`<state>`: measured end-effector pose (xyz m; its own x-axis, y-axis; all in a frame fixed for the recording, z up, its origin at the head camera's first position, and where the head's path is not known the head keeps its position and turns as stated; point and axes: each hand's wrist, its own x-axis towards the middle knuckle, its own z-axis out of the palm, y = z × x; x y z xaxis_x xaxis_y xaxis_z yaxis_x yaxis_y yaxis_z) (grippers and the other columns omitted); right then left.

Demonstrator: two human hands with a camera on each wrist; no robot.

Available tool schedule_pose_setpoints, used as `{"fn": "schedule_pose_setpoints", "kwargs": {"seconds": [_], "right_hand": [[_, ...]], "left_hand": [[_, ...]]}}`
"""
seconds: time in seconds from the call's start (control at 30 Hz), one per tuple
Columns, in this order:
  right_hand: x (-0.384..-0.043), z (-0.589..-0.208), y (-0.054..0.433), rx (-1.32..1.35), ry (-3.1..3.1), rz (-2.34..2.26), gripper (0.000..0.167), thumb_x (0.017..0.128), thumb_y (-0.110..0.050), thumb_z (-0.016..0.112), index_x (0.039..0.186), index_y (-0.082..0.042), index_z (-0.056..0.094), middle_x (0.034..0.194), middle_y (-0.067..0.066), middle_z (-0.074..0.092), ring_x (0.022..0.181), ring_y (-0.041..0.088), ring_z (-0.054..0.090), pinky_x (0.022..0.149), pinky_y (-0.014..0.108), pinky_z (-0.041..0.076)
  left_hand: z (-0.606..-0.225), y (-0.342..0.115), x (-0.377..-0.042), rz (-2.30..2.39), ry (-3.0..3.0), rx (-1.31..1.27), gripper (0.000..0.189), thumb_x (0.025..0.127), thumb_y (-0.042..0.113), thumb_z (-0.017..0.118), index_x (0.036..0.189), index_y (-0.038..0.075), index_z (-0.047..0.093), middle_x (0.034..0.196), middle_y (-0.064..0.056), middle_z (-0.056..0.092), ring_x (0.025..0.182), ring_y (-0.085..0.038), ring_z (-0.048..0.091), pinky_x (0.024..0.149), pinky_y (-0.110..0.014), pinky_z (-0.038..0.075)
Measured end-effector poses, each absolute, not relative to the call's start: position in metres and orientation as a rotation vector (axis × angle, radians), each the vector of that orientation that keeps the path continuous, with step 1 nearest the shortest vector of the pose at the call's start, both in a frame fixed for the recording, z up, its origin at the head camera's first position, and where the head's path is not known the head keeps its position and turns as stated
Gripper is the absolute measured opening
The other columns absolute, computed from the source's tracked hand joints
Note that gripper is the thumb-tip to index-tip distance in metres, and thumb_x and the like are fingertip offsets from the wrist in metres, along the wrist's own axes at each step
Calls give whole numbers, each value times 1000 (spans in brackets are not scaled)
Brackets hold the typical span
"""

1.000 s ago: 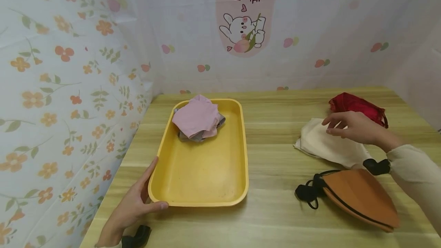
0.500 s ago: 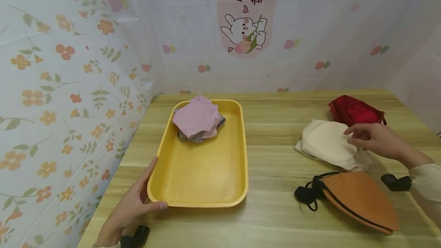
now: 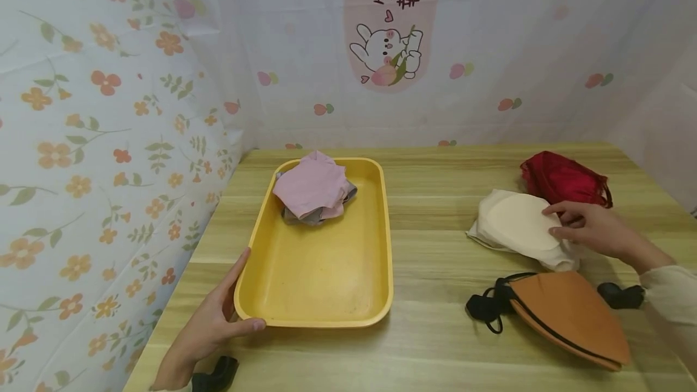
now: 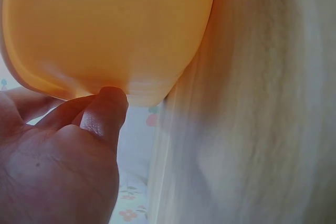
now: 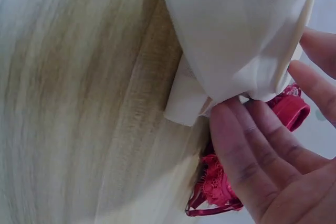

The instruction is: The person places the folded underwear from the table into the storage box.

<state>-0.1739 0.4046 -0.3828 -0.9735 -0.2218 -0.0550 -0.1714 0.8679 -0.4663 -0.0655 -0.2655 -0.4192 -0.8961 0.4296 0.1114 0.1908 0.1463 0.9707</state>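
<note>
My left hand (image 3: 209,325) holds the near-left corner of a yellow tray (image 3: 389,247), thumb along the near side and fingers along the left side. In the left wrist view the thumb tip presses at the tray's rim. At the right, my right hand (image 3: 604,228) grips the right edge of a cream folded undergarment (image 3: 514,222), which shows a smooth oval panel on top. The right wrist view has several fingertips (image 5: 226,116) at the fabric's lower edge and others at its side. A pink folded cloth (image 3: 310,186) lies over grey fabric in the tray's far-left corner.
Behind the cream piece lies a red lace-trimmed garment (image 3: 566,177). Nearer me is an orange folded item (image 3: 572,316) with black edging and a black cord end (image 3: 483,307). Floral sheets (image 3: 490,35) hang along the back and left of the wooden table (image 3: 430,343).
My right hand first draws back right from above the cream undergarment, then settles at its right edge, which shifts slightly. The left hand and tray stay put.
</note>
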Motion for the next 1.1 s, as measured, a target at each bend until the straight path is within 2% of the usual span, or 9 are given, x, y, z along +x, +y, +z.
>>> {"fn": "schedule_pose_setpoints", "kwargs": {"seconds": [0.23,0.37,0.47,0.5,0.6,0.73,0.83,1.1], "right_hand": [[-174,-387,403,-288,2861,-755,54,95,-30,70,138,-1,54,120,28,66,87,-20,46,68,21,48],[-174,-389,399,-277,2835,-776,60,93,-30,72,143,-2,51,97,13,63,79,-8,45,63,22,41],[-174,-389,396,-285,2830,-772,64,91,-31,74,144,-4,50,100,13,57,80,4,42,63,24,36],[-174,-390,395,-290,2838,-768,65,90,-31,76,144,-5,51,107,17,58,82,6,42,64,25,35],[-176,-390,392,-322,2899,-742,66,84,-31,82,140,-6,57,134,28,56,89,3,43,69,22,37],[-179,-391,388,-408,3024,-727,64,73,-27,90,129,-9,66,135,31,58,91,-12,39,71,17,38],[-180,-392,386,-459,3081,-725,62,70,-24,92,125,-11,68,133,30,60,93,-21,33,72,14,36],[-176,-392,389,-394,3070,-779,57,75,-23,89,126,-10,68,135,29,57,94,-20,32,71,10,32]], "left_hand": [[-418,-265,-64,1826,2233,580,109,86,-5,72,164,16,-1,166,-29,-8,138,8,40,105,-9,42],[-418,-265,-65,1824,2235,573,109,86,-5,72,164,17,-1,167,-28,-8,137,7,41,104,-10,42],[-419,-265,-65,1825,2230,567,109,86,-5,72,164,17,-2,167,-28,-9,137,7,41,104,-10,43],[-419,-265,-65,1825,2228,562,109,86,-5,72,164,18,-1,167,-27,-9,137,7,41,104,-10,43],[-419,-265,-64,1825,2226,555,109,87,-4,72,164,19,-1,167,-27,-9,138,8,40,104,-9,42],[-419,-264,-64,1824,2229,548,109,87,-4,71,164,20,-2,167,-26,-10,138,10,38,105,-9,41],[-418,-264,-64,1831,2218,545,109,87,-4,71,164,20,-2,167,-26,-11,138,10,38,104,-10,43],[-417,-264,-64,1811,2225,549,108,87,-4,71,164,18,-2,167,-27,-10,137,8,41,104,-10,43]]}}
